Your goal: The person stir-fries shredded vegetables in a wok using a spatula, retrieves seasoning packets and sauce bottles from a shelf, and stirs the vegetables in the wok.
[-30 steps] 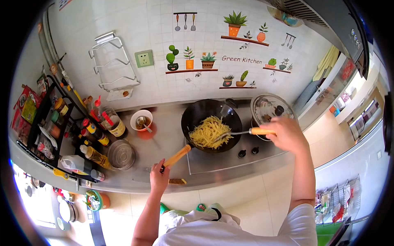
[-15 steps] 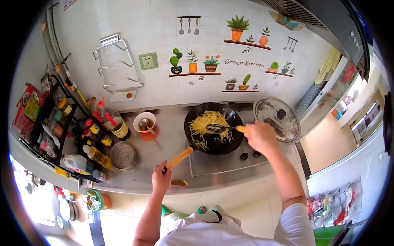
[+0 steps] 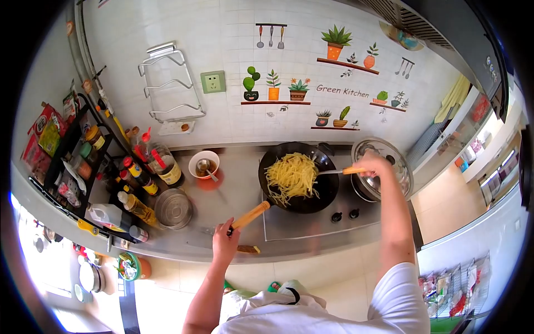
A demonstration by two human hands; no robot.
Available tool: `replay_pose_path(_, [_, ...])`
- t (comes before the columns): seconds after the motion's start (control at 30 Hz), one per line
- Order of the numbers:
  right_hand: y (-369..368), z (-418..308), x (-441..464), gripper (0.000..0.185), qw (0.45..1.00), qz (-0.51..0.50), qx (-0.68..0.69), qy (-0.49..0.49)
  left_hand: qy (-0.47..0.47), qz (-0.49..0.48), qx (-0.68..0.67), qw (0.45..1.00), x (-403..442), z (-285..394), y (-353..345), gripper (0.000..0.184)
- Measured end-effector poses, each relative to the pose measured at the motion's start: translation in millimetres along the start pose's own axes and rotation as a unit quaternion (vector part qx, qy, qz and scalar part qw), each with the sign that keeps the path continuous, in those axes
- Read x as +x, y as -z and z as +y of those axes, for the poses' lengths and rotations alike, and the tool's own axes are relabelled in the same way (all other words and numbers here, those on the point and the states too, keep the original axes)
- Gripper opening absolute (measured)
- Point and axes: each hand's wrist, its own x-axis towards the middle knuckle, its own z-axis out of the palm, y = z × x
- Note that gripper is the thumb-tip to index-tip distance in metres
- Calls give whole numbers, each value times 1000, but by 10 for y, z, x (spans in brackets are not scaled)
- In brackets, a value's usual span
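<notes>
My left hand is closed round the end of the wooden handle of a black wok on the stove. In the wok lies a heap of pale yellow shreds, which look like potato. My right hand grips a spatula by its wooden handle, right of the wok. The spatula's metal shaft reaches over the rim, and its head is hidden at the right side of the heap.
A glass lid leans behind my right forearm. Left of the wok stand a bowl with a spoon, a round metal container and several bottles. Two black knobs sit on the stove's front. A dark rack fills the left corner.
My right hand has moved right and up with the spatula, whose head has gone from lying over the shreds to the heap's right side. The shreds are gathered higher. The view has shifted slightly.
</notes>
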Motion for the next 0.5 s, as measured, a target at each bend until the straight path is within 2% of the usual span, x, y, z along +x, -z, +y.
replay_pose_path(0.1, [-235,162,40,28,996,10,40,79,-13,-1,13,1000,7,4,9,39])
replay_pose_path(0.13, [-245,176,18,28,996,10,40,79,-13,-1,13,1000,12,2,14,39])
replay_pose_path(0.2, [-269,236,-21,31,982,29,56,180,-15,-6,12,1000,10,0,14,39])
replay_pose_path(0.23, [-247,207,-132,31,982,29,57,176,-15,-10,12,1000,4,-8,9,39])
replay_pose_path(0.3, [-146,132,-409,35,958,130,-50,250,-13,-2,10,1000,-4,-21,-2,39])
replay_pose_path(0.5, [145,-106,-786,34,937,171,-130,277,-7,-10,5,1000,11,-17,6,39])
